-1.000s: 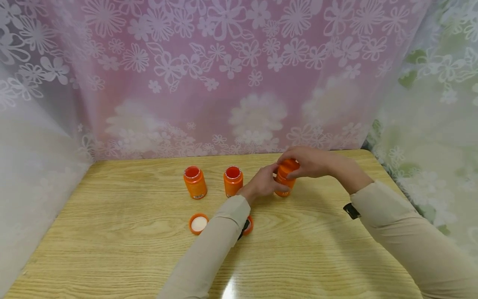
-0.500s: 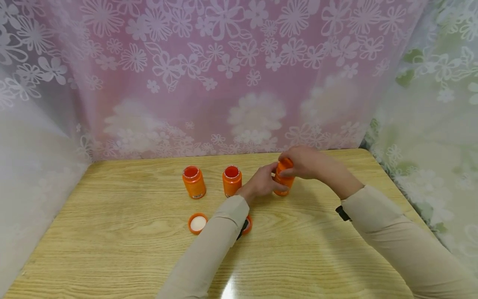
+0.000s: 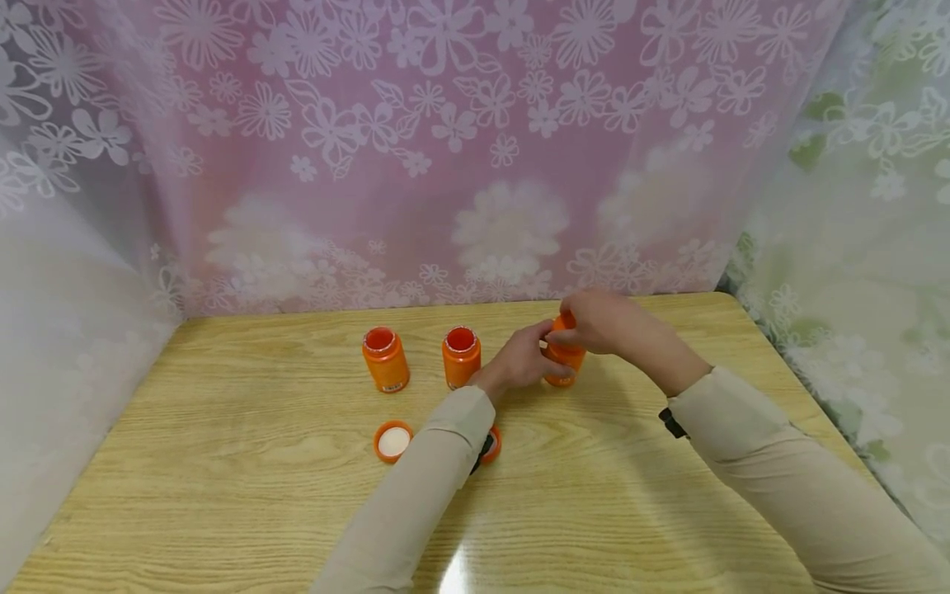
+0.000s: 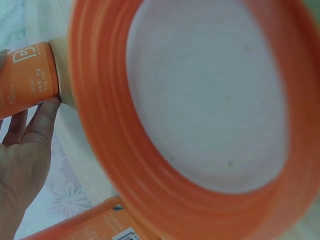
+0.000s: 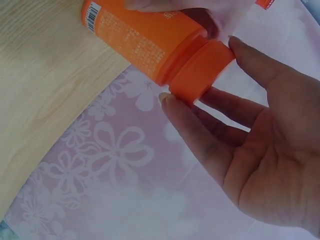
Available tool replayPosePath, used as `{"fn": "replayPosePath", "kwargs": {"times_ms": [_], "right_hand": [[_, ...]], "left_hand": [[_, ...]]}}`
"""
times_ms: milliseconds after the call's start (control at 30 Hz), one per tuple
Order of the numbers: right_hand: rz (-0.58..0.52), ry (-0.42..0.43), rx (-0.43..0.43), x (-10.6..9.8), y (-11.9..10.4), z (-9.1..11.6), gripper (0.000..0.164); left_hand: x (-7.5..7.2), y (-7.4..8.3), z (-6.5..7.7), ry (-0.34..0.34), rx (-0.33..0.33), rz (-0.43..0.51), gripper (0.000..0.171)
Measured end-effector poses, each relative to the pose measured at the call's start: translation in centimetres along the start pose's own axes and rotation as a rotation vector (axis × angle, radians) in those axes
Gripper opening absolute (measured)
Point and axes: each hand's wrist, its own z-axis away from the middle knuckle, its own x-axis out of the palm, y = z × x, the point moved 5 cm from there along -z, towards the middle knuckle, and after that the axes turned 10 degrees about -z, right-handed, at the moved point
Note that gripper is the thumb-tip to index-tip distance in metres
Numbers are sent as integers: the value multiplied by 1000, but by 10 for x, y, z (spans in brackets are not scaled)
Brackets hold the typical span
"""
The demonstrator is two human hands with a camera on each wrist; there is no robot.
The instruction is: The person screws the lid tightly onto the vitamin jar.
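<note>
A pink flowery cloth (image 3: pixel 445 165) hangs behind the surface's (image 3: pixel 223 478) far edge, greenish cloth (image 3: pixel 876 247) by its right, pale cloth (image 3: pixel 67 313) by its left.

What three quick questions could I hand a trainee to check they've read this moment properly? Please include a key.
1. True or false: in the head view, the leftmost jar and the middle jar both stand with their mouths open.

2. Multiple choice: which jar does the left hand hold?
A) the leftmost jar
B) the middle jar
C) the rightmost jar

3. Short answer: what do the fingers of the right hand grip?

Key:
1. True.
2. C.
3. The orange cap at the top of the rightmost jar.
</note>
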Motion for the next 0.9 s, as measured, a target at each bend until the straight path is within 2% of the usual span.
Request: {"fn": "replayPosePath", "kwargs": {"times_ms": [100, 167, 267, 367, 567, 700, 900], "right_hand": [[-12, -7, -63, 1, 3, 3, 49], [-27, -12, -146, 0, 4, 4, 52], [-49, -29, -281, -2, 4, 4, 44], [-76, -65, -355, -3, 4, 3, 37], [-122, -108, -319, -4, 10, 3, 40], [-80, -109, -328, -4, 7, 1, 41], [-42, -128, -291, -3, 5, -1, 43]], "left_hand": [[1, 0, 0, -3, -3, 2, 54], [2, 0, 0, -6, -1, 0, 56], [2, 0, -1, 3, -3, -19, 57], [1, 0, -1, 11, -3, -45, 56], [2, 4, -1, -11, -19, -53, 56], [-3, 7, 1, -17, -37, -47, 54], [-4, 7, 0, -13, -68, -24, 56]]}}
